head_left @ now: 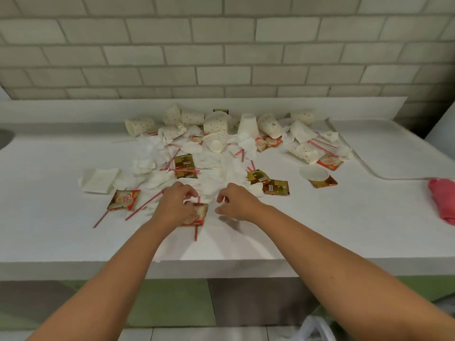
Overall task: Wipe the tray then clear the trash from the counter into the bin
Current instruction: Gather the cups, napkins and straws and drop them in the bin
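Left hand (176, 205): is being closed on a sachet (197, 215) and straw (196, 231) near the table (320, 230) front edge.
Right hand (237, 201): is being held loosely curled, empty.
Handling: trash is judged light, crushable; sachets are best being pinched at edges, tissues (214, 163) bunched.

I see a white counter (295, 230) w/ trash all over the middle: dotted paper cups (216, 124) tipped along the back, crumpled napkins (216, 166), red-striped straws (145, 205), and gold and red sachets (183, 166) scattered thru the mess. At far right a white tray (398, 153) lies flat on it. Just beside the tray's near corner is a pink cloth (443, 200).
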The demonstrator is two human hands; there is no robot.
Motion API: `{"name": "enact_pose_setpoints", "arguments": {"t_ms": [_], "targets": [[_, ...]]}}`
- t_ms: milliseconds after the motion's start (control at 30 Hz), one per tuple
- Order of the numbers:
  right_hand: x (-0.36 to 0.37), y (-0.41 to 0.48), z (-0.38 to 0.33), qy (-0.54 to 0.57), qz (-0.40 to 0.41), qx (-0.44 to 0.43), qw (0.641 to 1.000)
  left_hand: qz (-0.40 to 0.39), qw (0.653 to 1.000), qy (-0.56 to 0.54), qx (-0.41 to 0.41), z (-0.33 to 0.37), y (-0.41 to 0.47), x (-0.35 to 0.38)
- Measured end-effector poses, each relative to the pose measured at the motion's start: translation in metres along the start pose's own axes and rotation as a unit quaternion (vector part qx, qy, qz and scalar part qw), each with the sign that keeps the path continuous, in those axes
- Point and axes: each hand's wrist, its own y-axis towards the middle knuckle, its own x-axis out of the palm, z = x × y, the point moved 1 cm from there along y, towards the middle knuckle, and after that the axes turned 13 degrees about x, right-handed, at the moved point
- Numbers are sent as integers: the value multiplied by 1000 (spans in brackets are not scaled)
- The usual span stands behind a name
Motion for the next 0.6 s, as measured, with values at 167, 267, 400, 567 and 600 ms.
{"name": "enact_pose_setpoints", "arguments": {"t_ms": [167, 267, 400, 567, 600], "targets": [[12, 10, -32, -26, 6, -26, 999, -187, 982, 21, 33, -37, -13, -35], [17, 15, -47, -33, 1, -41, 999, -262, 963, 60, 29, -52, -23, -52], [22, 21, -61, -35, 8, -55, 998, -295, 953, 66, 29, -75, -34, -56], [31, 31, -80, -20, -3, -74, 997, -300, 954, 14, 22, -88, -45, -53], [33, 32, -85, -20, -10, -80, 997, -294, 955, 15, 22, -89, -46, -53]]}}
